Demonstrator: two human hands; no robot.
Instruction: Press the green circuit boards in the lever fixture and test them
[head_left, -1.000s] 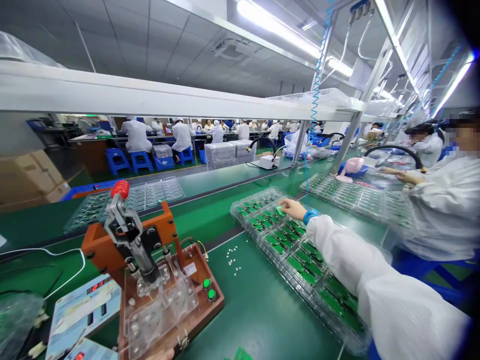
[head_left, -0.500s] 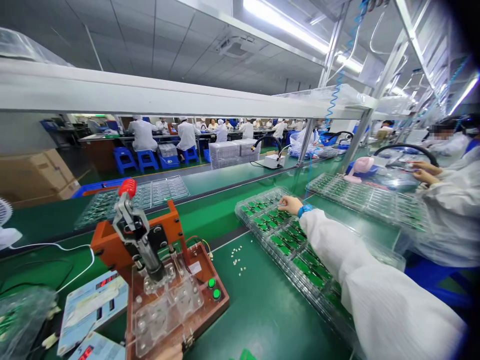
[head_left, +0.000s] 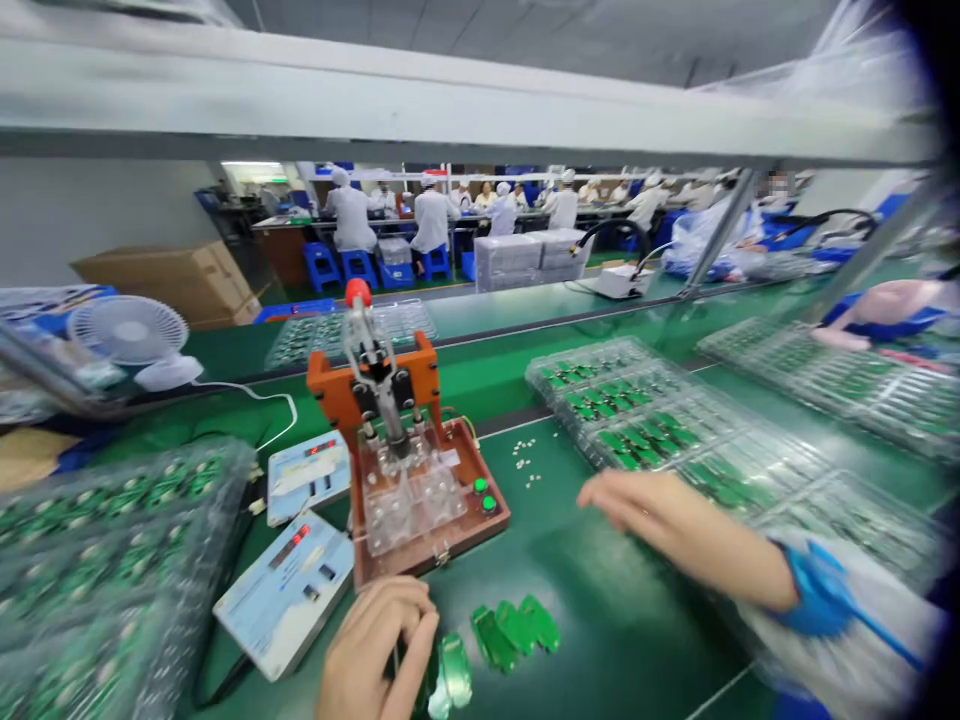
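Observation:
My left hand (head_left: 379,645) is at the bottom centre with its fingers curled. What is inside them is hidden. Against its fingertips lies a green circuit board (head_left: 454,672) with a shiny patch. Several more green boards (head_left: 516,632) form a loose row to the right. Over the bench, left of a clear tray (head_left: 720,400) of boards, is my right hand (head_left: 652,505), with a blue band at the wrist. Motion smears its fingers, so its grip is unclear. Straight beyond my left hand stands a toggle-clamp fixture (head_left: 401,450) with a red knob, orange frame and two green buttons.
Two light-blue counter boxes (head_left: 289,595) with red digits sit left of the fixture. Another board tray (head_left: 120,560) fills the left edge, near a white fan (head_left: 131,330). Small white pieces (head_left: 525,460) lie scattered on the bench. A shelf beam (head_left: 420,100) crosses overhead.
My right hand has left the tray of boards and come back toward me. The view has turned left and down, bringing my left hand and the loose boards further into sight.

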